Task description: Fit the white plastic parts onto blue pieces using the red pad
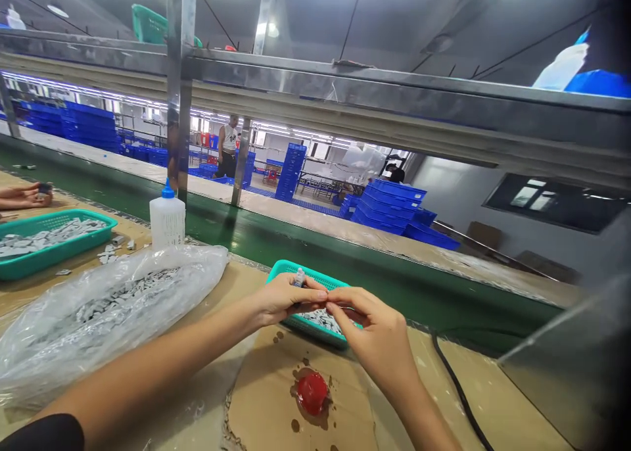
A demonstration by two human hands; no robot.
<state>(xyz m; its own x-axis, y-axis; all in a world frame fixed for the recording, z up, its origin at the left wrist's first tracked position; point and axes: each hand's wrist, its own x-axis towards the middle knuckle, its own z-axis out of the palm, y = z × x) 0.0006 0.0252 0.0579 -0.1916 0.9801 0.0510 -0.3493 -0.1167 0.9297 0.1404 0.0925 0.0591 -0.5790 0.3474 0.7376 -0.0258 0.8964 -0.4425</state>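
Note:
Both hands meet above a green basket (315, 332) that holds many small white and grey pieces. My left hand (282, 300) is closed, and a small grey-and-white plastic piece (299, 277) sticks up from between its fingers. With thumb and forefinger pinched, my right hand (373, 323) touches the left fingertips; whatever is in that pinch is too small or hidden to name. Below the hands, a round red object (312, 393) with a wet shine sits on a stained cardboard sheet (266, 398), dark wet spots around it.
On the left lies a clear plastic bag (197, 273) of small grey pieces. Behind it stands a white bottle (167, 221) with a blue cap. Another person's hand (34, 196) is near a second green basket (64, 250). A green conveyor belt (394, 280) runs behind; a black cable (458, 388) lies right.

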